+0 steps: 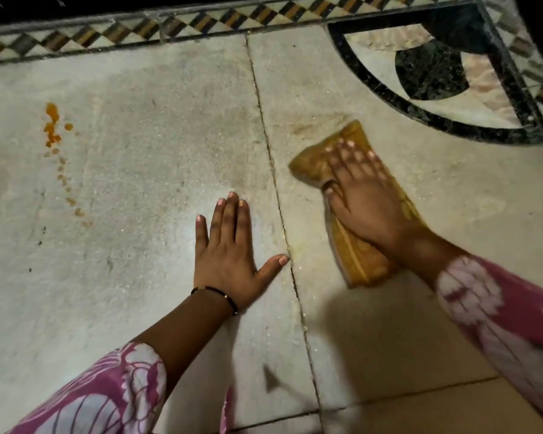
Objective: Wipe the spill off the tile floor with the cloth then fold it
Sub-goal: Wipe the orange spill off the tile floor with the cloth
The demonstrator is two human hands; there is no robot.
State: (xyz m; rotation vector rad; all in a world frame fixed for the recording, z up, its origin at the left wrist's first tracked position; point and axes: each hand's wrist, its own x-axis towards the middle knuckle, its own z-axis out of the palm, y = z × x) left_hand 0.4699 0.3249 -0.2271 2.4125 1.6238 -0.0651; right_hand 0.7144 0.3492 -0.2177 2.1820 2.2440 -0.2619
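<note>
A mustard-yellow cloth (pixel 355 255), folded into a long pad, lies on the pale tile floor (pixel 138 120) right of centre. My right hand (pixel 362 195) presses flat on it with straight fingers, blurred by motion. A faint brownish smear (pixel 314 126) marks the tile just beyond the cloth. Far to the left, an orange spill (pixel 52 126) trails down the floor in a line of drops (pixel 72 205). My left hand (pixel 232 252) rests flat on the bare tile with its fingers spread, left of the grout line (pixel 276 189), holding nothing.
A checkered mosaic border (pixel 170 26) runs along the far edge of the floor. A black and pink inlaid pattern (pixel 436 73) fills the far right corner. Pink flowered sleeves cover both forearms at the bottom.
</note>
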